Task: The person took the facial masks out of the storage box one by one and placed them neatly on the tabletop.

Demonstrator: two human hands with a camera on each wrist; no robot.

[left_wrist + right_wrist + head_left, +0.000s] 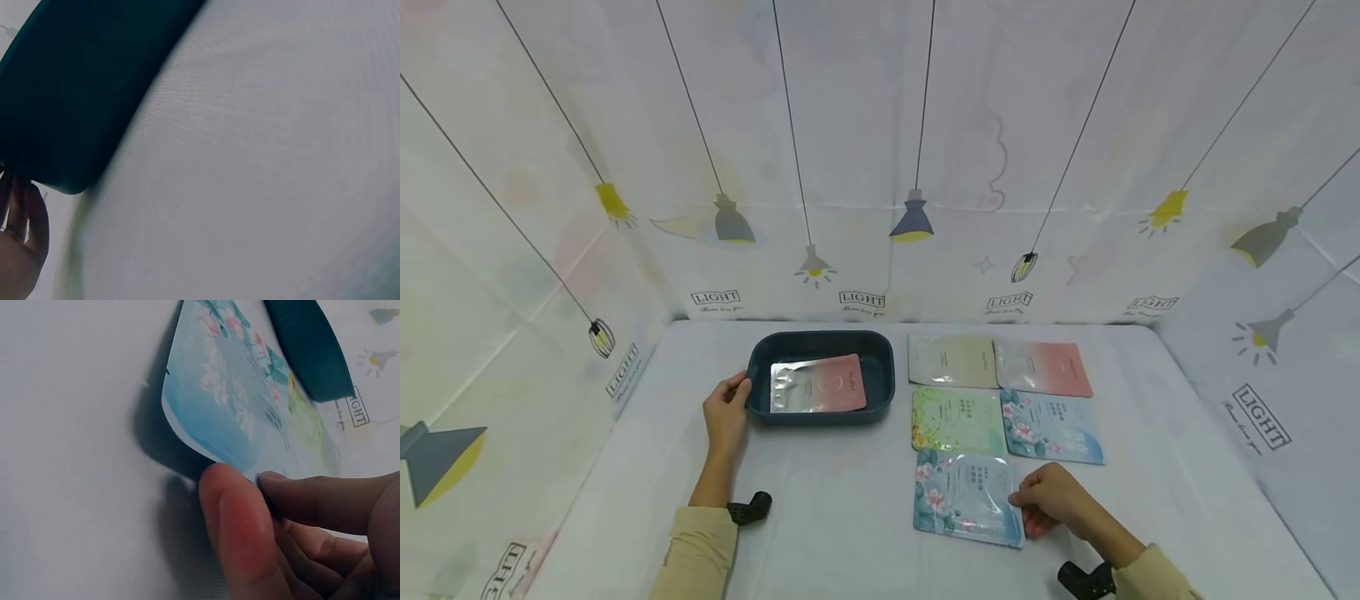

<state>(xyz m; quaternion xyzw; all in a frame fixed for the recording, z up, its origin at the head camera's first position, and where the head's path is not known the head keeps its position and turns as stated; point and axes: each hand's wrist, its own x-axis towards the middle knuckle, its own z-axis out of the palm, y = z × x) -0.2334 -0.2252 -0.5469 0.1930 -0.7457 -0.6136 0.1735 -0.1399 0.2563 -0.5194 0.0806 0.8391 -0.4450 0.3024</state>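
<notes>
My left hand (727, 418) holds the left end of a dark teal tray (820, 420), its fingers (37, 215) at the tray's end wall in the left wrist view. Inside the tray lies a pink and silver face-mask packet (818, 384). With thumb and fingers, my right hand (1051, 498) pinches the right edge of a blue floral face-mask packet (966, 497), the nearest of those on the table. In the right wrist view the pinched corner is lifted and casts a shadow on the white cloth.
Behind the pinched packet lie a green packet (958, 419), a second blue floral packet (1052, 427), a beige packet (952, 361) and another pink packet (1043, 367). A white cloth (835, 517) covers the table, with a lamp-printed curtain (850, 167) behind it.
</notes>
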